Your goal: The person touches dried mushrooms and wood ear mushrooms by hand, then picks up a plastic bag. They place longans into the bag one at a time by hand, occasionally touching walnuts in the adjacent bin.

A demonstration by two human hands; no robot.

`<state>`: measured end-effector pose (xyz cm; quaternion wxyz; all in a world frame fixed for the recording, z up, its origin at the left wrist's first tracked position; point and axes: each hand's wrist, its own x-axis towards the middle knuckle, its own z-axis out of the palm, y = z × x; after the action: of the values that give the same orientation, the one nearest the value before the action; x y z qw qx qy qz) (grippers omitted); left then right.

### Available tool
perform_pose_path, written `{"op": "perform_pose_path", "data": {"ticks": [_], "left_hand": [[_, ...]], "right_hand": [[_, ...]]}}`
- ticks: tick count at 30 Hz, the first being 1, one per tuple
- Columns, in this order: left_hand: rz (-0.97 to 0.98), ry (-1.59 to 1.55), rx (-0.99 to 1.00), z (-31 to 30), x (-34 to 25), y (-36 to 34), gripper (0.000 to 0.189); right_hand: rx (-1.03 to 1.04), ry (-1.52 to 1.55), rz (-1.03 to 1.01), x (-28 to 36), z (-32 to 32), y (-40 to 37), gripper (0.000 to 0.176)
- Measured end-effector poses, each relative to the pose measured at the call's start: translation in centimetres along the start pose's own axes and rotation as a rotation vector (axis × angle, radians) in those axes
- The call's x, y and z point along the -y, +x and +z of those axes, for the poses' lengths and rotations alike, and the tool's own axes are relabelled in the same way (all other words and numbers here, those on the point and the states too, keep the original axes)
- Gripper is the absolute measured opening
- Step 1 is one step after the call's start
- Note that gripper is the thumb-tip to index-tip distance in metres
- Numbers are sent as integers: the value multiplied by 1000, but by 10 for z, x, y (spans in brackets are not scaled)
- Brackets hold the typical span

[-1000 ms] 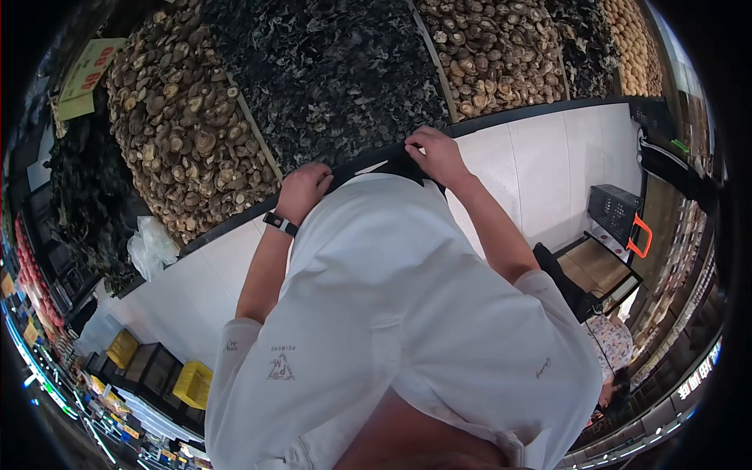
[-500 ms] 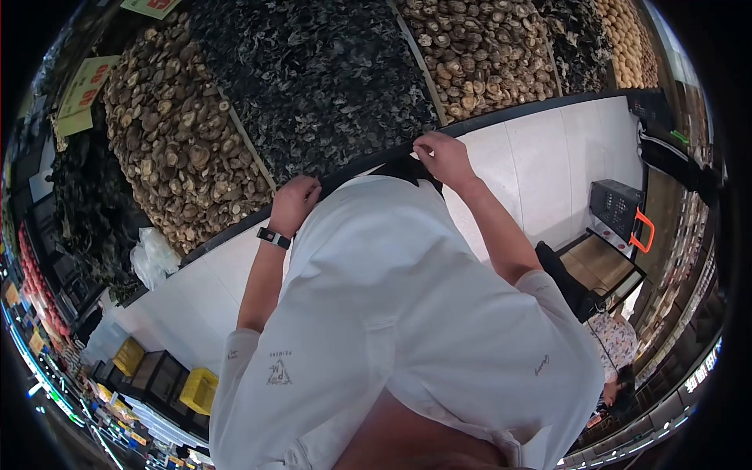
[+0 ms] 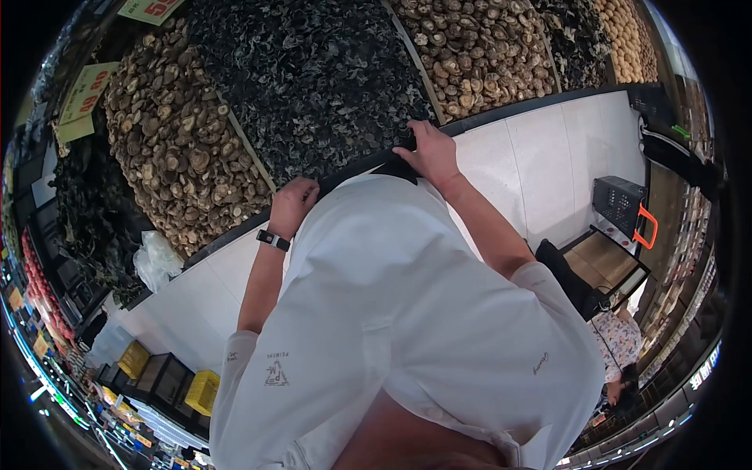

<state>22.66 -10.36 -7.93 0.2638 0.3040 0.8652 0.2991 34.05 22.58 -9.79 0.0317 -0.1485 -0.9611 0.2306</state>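
The right hand lies open, palm down, on the black rim of the display. Its fingertips reach the near edge of the black fungus heaped just beyond. The left hand, with a watch on its wrist, is curled against the same rim further left, near where the fungus meets the dried mushrooms. Whether it grips anything cannot be told. The white shirt fills the near side below both hands.
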Motion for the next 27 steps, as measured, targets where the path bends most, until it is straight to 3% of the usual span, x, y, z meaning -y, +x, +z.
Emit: {"op": "perform_pose_path", "data": {"ticks": [11, 27], "left_hand": [[-10, -12, 5, -5, 4, 3, 10], [-25, 11, 25, -7, 8, 7, 11]], "right_hand": [[-112, 23, -103, -4, 3, -1, 39], [-132, 62, -118, -4, 7, 2, 29]]}}
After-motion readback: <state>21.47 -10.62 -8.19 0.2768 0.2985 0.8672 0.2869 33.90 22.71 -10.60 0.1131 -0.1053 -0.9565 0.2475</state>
